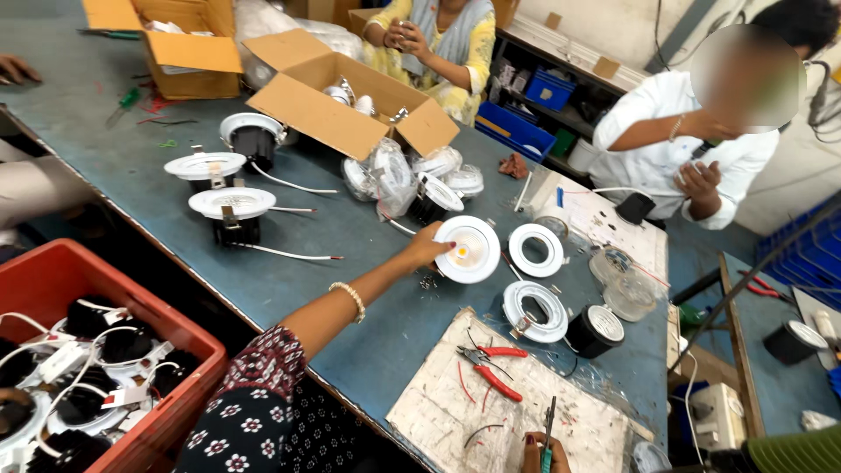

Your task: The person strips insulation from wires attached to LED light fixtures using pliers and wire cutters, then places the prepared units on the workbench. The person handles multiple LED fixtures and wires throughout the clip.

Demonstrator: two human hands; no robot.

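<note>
My left hand (427,249) reaches out over the blue-grey table (333,263) and grips the rim of a white round downlight (469,250) lying face up. Only part of my right hand (536,453) shows at the bottom edge. It is closed around a thin screwdriver (549,422) that points up over a worn white board (512,407). Red-handled pliers (489,366) lie on that board. Two white trim rings (536,250) (535,310) and a black lamp body (594,329) rest just right of the downlight.
A red crate (180,337) of wired downlights stands at lower left. Three assembled downlights (229,206) and an open cardboard box (350,101) with bagged lamps sit farther back. Two other people work at the table's far side.
</note>
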